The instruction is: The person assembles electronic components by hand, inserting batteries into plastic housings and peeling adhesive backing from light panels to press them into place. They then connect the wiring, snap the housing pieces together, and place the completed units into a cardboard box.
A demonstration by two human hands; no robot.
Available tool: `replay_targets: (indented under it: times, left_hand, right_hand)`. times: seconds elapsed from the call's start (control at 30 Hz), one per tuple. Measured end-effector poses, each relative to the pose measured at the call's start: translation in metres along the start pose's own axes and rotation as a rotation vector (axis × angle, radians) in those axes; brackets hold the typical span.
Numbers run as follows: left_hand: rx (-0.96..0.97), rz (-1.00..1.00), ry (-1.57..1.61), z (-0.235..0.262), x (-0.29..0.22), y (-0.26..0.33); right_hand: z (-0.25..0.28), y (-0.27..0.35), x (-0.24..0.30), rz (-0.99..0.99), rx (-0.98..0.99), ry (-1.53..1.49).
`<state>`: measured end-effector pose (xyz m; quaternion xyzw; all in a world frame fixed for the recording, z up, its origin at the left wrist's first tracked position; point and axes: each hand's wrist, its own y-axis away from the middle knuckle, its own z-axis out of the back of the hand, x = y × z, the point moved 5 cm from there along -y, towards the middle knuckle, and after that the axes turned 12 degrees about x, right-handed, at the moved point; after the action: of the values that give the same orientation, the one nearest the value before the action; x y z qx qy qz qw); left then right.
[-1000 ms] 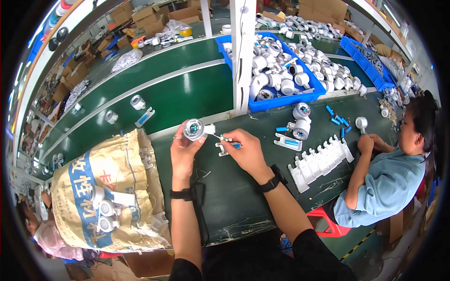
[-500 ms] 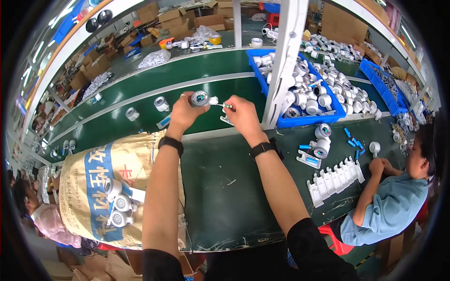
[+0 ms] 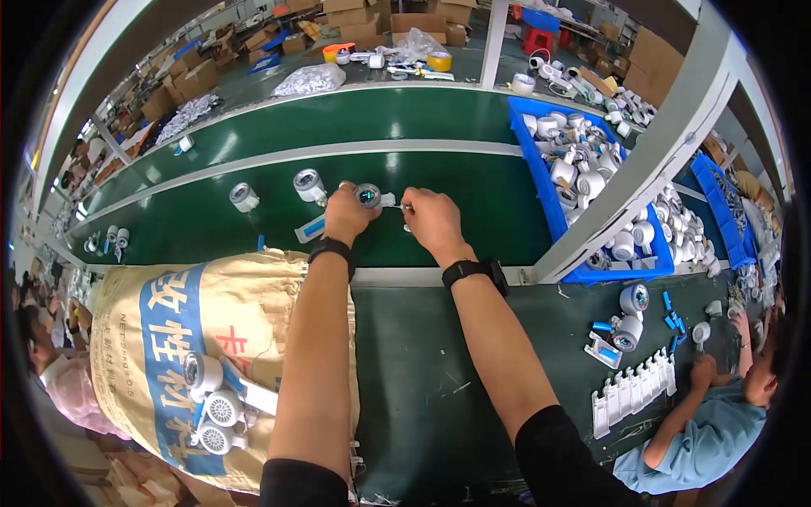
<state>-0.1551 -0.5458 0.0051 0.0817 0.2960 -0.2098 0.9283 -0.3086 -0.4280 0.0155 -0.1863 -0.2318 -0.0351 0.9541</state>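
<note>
Above the far green belt, my left hand (image 3: pixel 348 213) grips a small white fan head (image 3: pixel 368 196) with a round clear face, small lights glowing inside. Its white stub points right, toward my right hand (image 3: pixel 431 221). The right fingers are pinched together just off the stub's end, where a thin wire-like line runs to them; the small piece between them is mostly hidden. On the belt beside my left hand lie another fan head (image 3: pixel 308 183) and a white handle shell with a blue cell (image 3: pixel 312 228). A further fan head (image 3: pixel 243 198) rests farther left.
A printed sack (image 3: pixel 228 296) carries several fan heads (image 3: pixel 223 407) at left. The blue bin (image 3: pixel 541 193) of white parts stands right, behind a white post (image 3: pixel 646 160). White handle shells (image 3: pixel 634 391) and blue cells (image 3: pixel 673 314) lie near a seated co-worker (image 3: pixel 705 431).
The view has shifted left, so bin and post appear farther right. Both hands remain at the fan head and its stub, now a little lower in the picture.
</note>
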Motion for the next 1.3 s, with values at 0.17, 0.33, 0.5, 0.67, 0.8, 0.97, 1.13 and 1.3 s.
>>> replay_targets:
  times: [0.17,0.33,0.5,0.67,0.8,0.97,1.13,1.3]
  left_hand:
    - [-0.002,0.025,0.004,0.0,0.017,-0.008]
    - [0.019,0.054,0.006,0.0,0.014,-0.003]
    - [-0.141,-0.091,-0.522,0.005,-0.001,0.005]
    - [0.106,-0.421,-0.256,0.0,-0.113,0.076]
    - [0.395,-0.492,-0.012,-0.046,-0.204,0.175]
    - [0.568,-0.62,0.142,-0.131,-0.258,0.231]
    - [0.633,-0.576,0.265,-0.157,-0.29,0.258]
    - [0.652,-0.585,0.574,-0.144,-0.315,0.266]
  right_hand:
    - [-0.012,-0.003,0.005,0.048,-0.053,0.028]
    - [-0.017,0.001,0.003,0.01,0.004,0.012]
    - [0.035,0.038,0.049,0.097,0.061,-0.08]
    - [0.15,0.16,0.047,0.094,0.502,-0.052]
    - [0.274,0.275,-0.064,-0.609,0.155,0.276]
    - [0.282,0.37,-0.17,-0.997,0.011,0.151]
    - [0.268,0.379,-0.167,-0.91,-0.255,-0.079]
    - [0.313,0.349,-0.1,-0.385,-0.145,0.178]
